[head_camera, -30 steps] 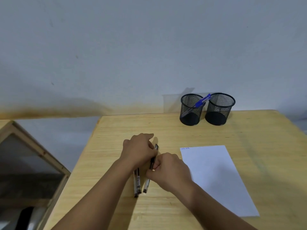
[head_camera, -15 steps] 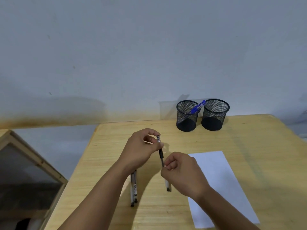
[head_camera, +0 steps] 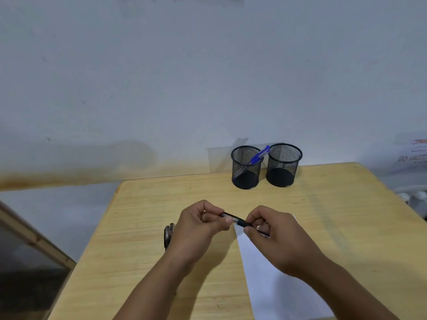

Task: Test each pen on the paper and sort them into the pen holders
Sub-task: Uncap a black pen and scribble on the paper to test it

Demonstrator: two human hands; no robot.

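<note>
Black pen held level above wooden table, pinched at one end by left hand, gripped at other by right hand, beside paper. Pen judged light, stiff, smooth; barrel best gripped while cap is pulled.

Dim even light, soft shadows, slight blur.

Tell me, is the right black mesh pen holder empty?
Empty: the right black mesh pen holder shows only its dark base; the blue pen leans in the left one.
</note>
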